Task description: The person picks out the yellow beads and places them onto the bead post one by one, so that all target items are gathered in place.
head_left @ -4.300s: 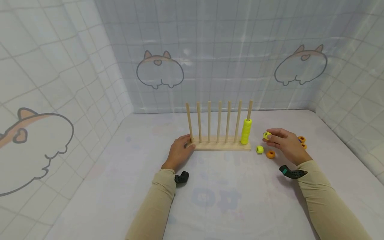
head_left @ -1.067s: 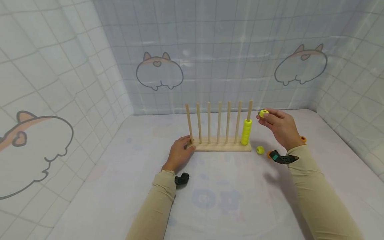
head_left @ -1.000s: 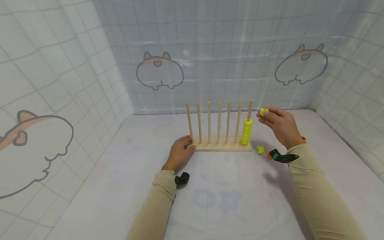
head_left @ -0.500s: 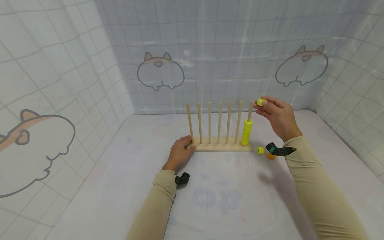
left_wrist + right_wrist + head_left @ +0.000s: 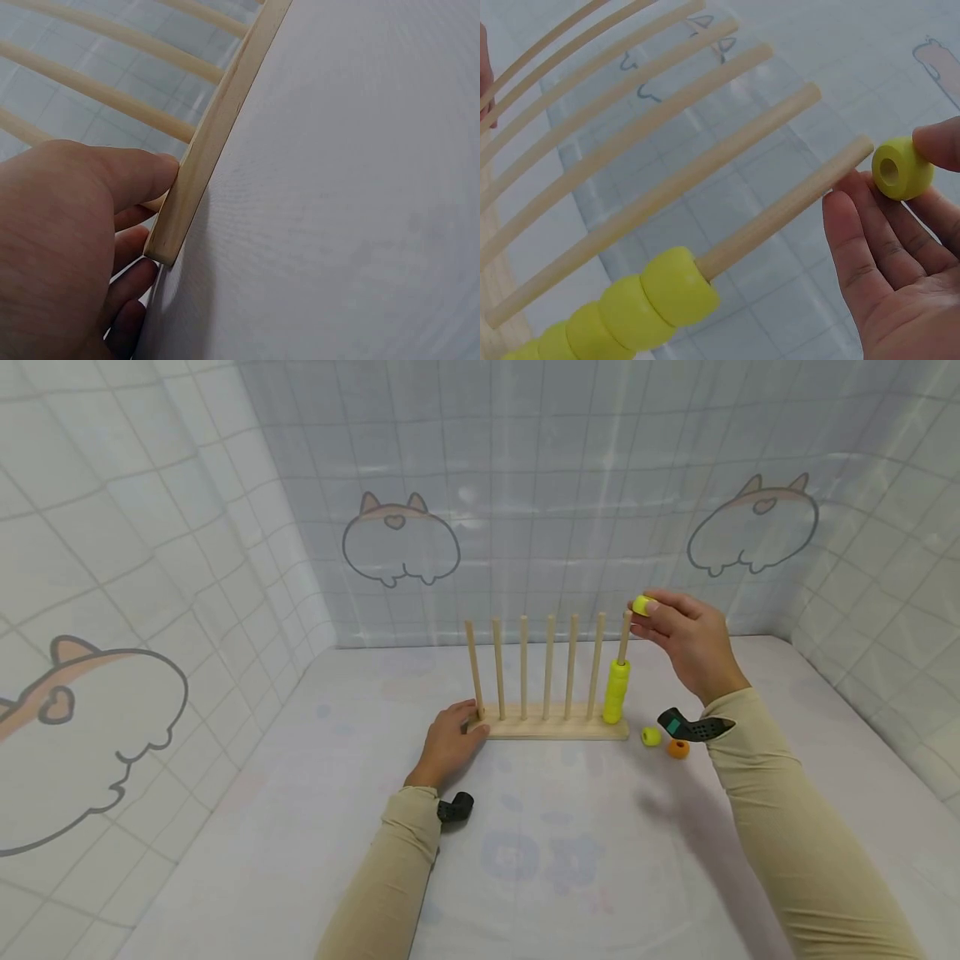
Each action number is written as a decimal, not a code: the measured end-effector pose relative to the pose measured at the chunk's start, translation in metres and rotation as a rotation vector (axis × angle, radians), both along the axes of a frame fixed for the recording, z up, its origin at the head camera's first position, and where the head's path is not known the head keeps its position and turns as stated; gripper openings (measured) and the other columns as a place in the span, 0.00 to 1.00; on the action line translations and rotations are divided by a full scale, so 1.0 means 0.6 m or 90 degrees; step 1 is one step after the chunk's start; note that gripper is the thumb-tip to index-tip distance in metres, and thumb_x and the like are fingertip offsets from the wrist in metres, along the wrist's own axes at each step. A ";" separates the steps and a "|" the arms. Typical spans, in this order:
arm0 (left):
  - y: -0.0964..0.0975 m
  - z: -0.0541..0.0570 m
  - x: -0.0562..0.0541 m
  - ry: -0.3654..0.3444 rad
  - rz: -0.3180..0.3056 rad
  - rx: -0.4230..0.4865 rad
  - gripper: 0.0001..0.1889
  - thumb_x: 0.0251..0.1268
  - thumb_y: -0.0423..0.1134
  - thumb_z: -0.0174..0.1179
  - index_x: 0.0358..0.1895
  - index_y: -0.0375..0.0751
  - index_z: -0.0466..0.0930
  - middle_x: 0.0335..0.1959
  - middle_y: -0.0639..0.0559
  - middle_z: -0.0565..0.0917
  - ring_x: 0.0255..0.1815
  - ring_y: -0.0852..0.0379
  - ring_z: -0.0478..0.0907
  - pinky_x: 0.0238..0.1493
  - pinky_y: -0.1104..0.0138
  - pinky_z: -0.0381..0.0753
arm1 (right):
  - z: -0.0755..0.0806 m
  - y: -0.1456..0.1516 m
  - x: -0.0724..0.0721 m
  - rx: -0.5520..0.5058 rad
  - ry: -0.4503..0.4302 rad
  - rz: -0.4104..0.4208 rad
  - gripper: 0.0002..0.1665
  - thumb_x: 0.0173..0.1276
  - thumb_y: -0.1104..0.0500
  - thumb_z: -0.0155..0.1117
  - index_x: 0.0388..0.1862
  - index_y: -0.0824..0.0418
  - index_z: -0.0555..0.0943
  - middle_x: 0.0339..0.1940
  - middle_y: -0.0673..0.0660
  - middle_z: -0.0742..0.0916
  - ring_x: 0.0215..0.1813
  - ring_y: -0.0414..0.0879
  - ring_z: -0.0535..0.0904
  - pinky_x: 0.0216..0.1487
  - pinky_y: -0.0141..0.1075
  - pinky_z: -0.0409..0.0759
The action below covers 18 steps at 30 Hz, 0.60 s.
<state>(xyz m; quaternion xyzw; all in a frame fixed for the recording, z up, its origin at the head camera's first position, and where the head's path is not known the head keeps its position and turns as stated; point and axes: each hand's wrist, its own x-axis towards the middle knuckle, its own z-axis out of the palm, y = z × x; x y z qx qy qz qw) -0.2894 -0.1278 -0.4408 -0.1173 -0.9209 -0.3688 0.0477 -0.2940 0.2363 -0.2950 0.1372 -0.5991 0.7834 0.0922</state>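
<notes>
A wooden peg rack point(image 5: 551, 727) with several upright pegs stands mid-table. Yellow beads point(image 5: 616, 693) are stacked on its rightmost peg, whose upper part is bare. My right hand point(image 5: 693, 639) pinches a yellow bead point(image 5: 902, 168) between thumb and fingers. In the right wrist view the bead's hole faces the tip of that peg point(image 5: 787, 210), close beside it and not on it. My left hand point(image 5: 448, 743) grips the left end of the rack's base point(image 5: 202, 150), thumb on the front edge and fingers behind, partly hidden.
A loose yellow bead point(image 5: 651, 737) and an orange bead point(image 5: 678, 749) lie on the white cloth right of the rack. Black wrist devices point(image 5: 693, 727) sit at both sleeves. Tile-patterned sheets point(image 5: 525, 510) rise at the back and sides.
My right hand has lifted the yellow bead from near the table up and leftward to the top of the rightmost peg. My left hand stays on the rack.
</notes>
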 end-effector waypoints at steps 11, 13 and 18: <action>0.001 0.001 0.001 0.003 -0.002 0.002 0.26 0.71 0.46 0.61 0.67 0.38 0.76 0.72 0.48 0.71 0.74 0.43 0.62 0.73 0.50 0.60 | 0.007 -0.004 -0.001 0.041 0.037 0.016 0.24 0.70 0.64 0.68 0.61 0.72 0.77 0.53 0.65 0.86 0.53 0.52 0.84 0.55 0.36 0.82; 0.001 0.000 0.001 0.004 -0.002 0.004 0.26 0.71 0.46 0.61 0.67 0.38 0.76 0.72 0.49 0.71 0.74 0.43 0.62 0.73 0.50 0.60 | 0.008 -0.005 -0.002 0.050 0.037 0.015 0.24 0.69 0.64 0.68 0.61 0.73 0.77 0.53 0.64 0.86 0.53 0.52 0.85 0.54 0.36 0.83; 0.001 0.000 0.001 0.008 -0.003 0.003 0.26 0.71 0.46 0.61 0.67 0.37 0.76 0.72 0.48 0.71 0.74 0.43 0.62 0.73 0.50 0.60 | 0.012 -0.006 -0.002 0.070 0.033 0.015 0.24 0.69 0.63 0.69 0.61 0.72 0.77 0.53 0.64 0.86 0.52 0.51 0.85 0.53 0.36 0.83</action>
